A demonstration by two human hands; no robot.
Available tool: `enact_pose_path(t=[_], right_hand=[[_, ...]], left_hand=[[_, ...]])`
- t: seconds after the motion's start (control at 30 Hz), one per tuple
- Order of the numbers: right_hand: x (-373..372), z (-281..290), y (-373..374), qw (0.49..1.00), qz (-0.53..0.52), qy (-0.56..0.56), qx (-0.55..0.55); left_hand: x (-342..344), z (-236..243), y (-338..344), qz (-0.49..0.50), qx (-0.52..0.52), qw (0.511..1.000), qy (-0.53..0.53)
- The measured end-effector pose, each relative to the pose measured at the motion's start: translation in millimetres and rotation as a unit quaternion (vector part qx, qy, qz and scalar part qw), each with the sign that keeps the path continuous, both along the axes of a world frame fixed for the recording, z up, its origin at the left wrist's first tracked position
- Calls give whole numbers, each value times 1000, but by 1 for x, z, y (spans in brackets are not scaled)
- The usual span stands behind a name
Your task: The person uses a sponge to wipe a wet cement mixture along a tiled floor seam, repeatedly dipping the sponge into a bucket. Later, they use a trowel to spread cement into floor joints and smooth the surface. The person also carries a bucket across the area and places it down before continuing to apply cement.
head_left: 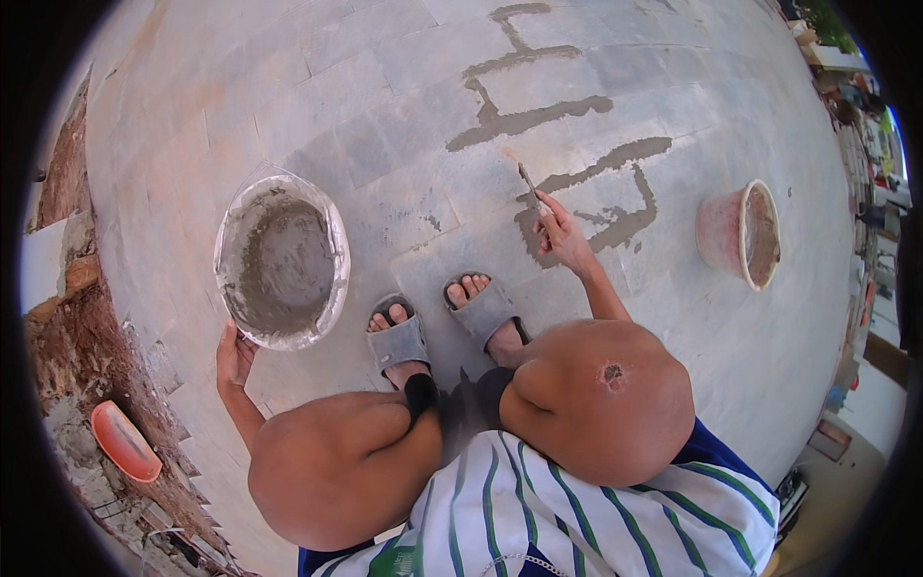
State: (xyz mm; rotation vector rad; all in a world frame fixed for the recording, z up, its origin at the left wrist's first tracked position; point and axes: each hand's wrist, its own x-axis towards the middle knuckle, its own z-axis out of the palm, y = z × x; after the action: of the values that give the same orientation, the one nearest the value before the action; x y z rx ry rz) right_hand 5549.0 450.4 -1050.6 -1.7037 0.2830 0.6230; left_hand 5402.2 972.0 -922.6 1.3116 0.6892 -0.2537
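On my left stands a whitish bucket [336, 274] with a wire handle, holding grey wet mortar [288, 260]. My left hand [236, 358] grips the bucket's near left side by the rim, its fingers partly hidden. My right hand [565, 240] is closed round a thin tool that looks like a narrow trowel [528, 181], its blade pointing up and away. The tool hovers by grey mortar strips [630, 154] smeared along the joints of the pale paving slabs [413, 207]. Part of the mortar lies behind my right hand.
A second, reddish bucket [721, 231] with a pale rim stands to the right. My sandalled feet [397, 337] are between the left bucket and the mortar strips. Bare reddish soil [82, 337] and an orange basin [125, 442] lie past the paving's left edge.
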Motion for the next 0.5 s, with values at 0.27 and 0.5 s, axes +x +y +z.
enact_pose_path(t=[0.27, 0.5], right_hand=[[-20, 4, -5, 990, -136, 0, 28], [-10, 10, 3, 987, -145, 2, 70]], left_hand=[[12, 21, -55, 8, 20, 1000, 13], [13, -39, -12, 121, -18, 992, 14]])
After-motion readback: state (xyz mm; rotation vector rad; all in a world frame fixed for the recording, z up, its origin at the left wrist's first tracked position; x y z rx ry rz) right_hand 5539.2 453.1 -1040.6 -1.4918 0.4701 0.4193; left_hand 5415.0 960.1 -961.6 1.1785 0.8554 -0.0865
